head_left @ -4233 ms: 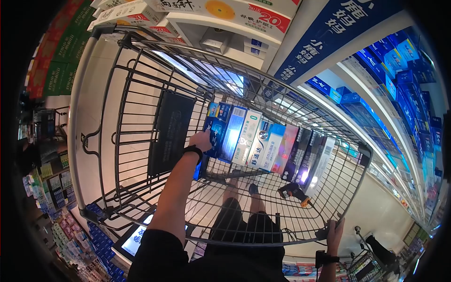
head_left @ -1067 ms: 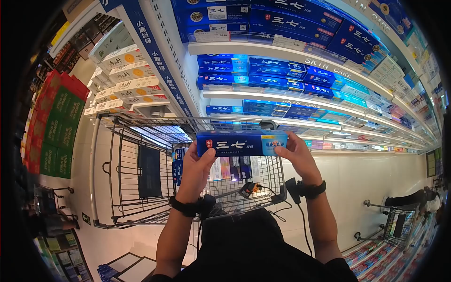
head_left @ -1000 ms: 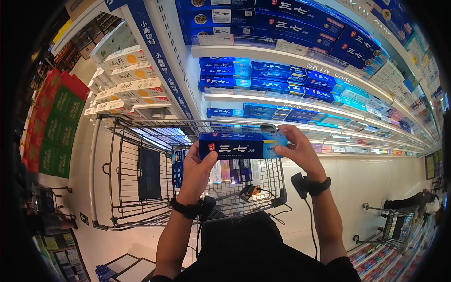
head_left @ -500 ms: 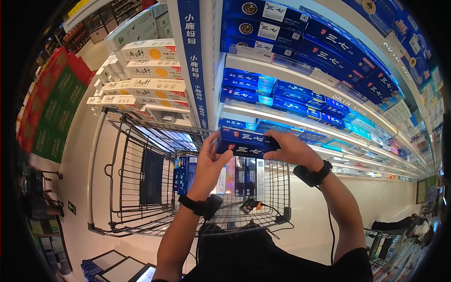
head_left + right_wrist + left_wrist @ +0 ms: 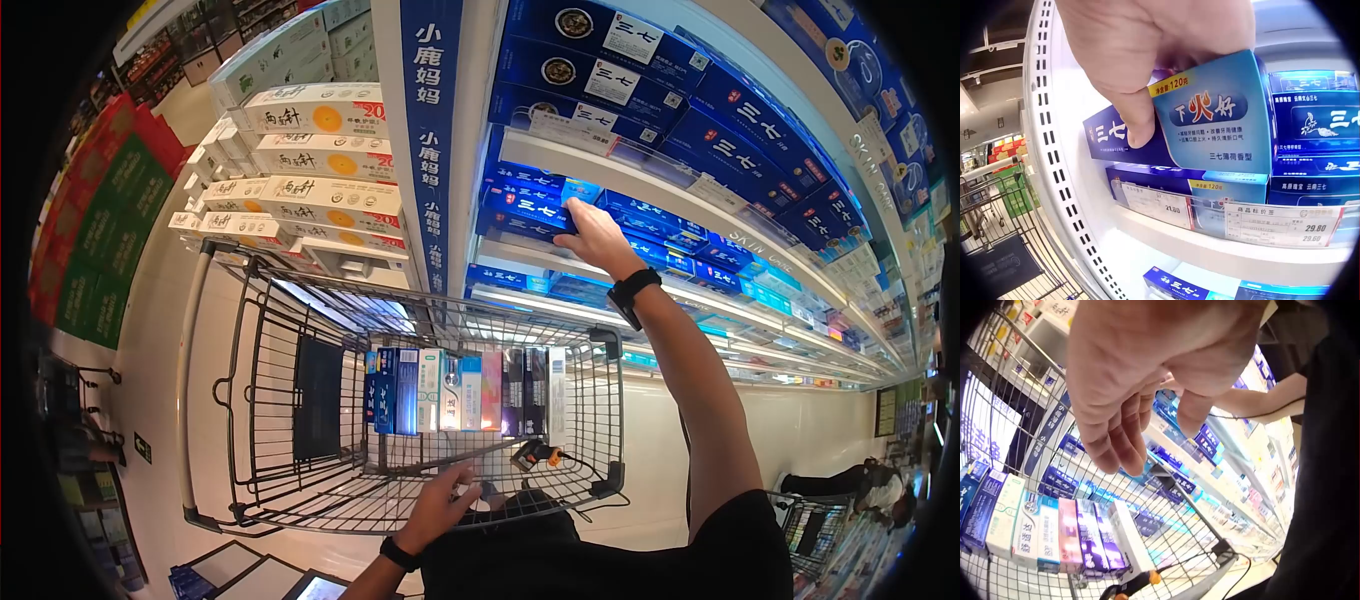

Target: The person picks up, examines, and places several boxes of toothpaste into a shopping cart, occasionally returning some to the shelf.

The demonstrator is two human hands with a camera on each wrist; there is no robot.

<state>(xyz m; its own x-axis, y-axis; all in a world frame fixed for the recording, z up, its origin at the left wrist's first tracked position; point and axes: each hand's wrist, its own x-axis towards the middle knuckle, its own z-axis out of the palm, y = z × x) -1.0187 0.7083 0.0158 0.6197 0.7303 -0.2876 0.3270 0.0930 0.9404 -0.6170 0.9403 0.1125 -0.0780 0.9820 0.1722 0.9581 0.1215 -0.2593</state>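
My right hand (image 5: 600, 240) reaches into the lit shelf and grips a blue toothpaste box (image 5: 1210, 119). In the right wrist view its thumb (image 5: 1137, 119) presses the printed front, while the other fingers are hidden behind the top. The box is slightly tilted, right over another blue toothpaste box (image 5: 1210, 194) on the shelf. My left hand (image 5: 437, 508) hovers over the near side of the wire cart (image 5: 330, 512), holding nothing, its fingers loosely bent in the left wrist view. A row of toothpaste boxes (image 5: 480, 395) stands inside the cart.
Price tags (image 5: 1282, 223) line the shelf edge, with more blue boxes (image 5: 1319, 122) to the right. White boxes (image 5: 330, 160) are stacked left of a blue-lettered post (image 5: 430, 140). A black-and-orange device (image 5: 540, 456) with a cable lies in the cart. Another cart (image 5: 815, 530) stands behind right.
After reaching into the cart and then holding the toothpaste box in front of me with the right, my left hand has let go and dropped. My right hand has moved the box to the shelf.
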